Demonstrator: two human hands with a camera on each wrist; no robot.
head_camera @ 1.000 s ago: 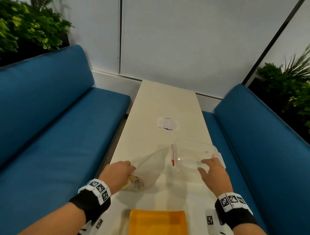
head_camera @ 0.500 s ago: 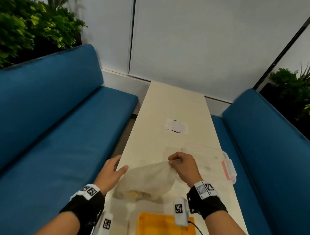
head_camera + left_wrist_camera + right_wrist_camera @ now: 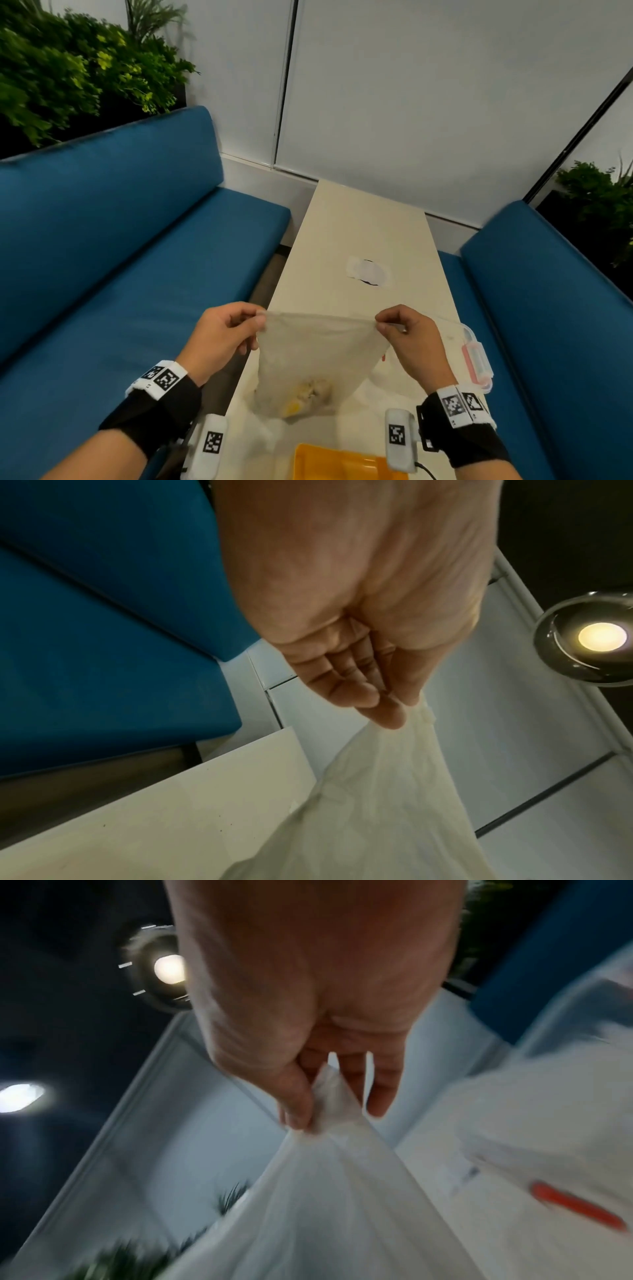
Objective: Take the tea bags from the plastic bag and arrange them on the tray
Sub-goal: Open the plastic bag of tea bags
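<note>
A thin translucent plastic bag (image 3: 318, 356) hangs over the table, stretched between both hands. My left hand (image 3: 226, 334) pinches its top left corner and my right hand (image 3: 406, 334) pinches its top right corner. Yellowish tea bags (image 3: 305, 397) lie bunched in the bag's bottom. The orange tray (image 3: 339, 462) sits at the near table edge, partly cut off by the frame. In the left wrist view my left hand (image 3: 394, 707) pinches the bag (image 3: 383, 799). In the right wrist view my right hand (image 3: 308, 1112) pinches the bag (image 3: 325, 1204).
A clear plastic box with pink latches (image 3: 474, 359) lies on the cream table (image 3: 359, 233) behind my right hand. A white cover plate (image 3: 368, 272) sits mid-table. Blue benches (image 3: 120, 257) flank both sides, with plants behind them.
My right hand left the clear box and took the bag's right corner. My left hand took the left corner, and both lifted the bag and pulled its top edge taut.
</note>
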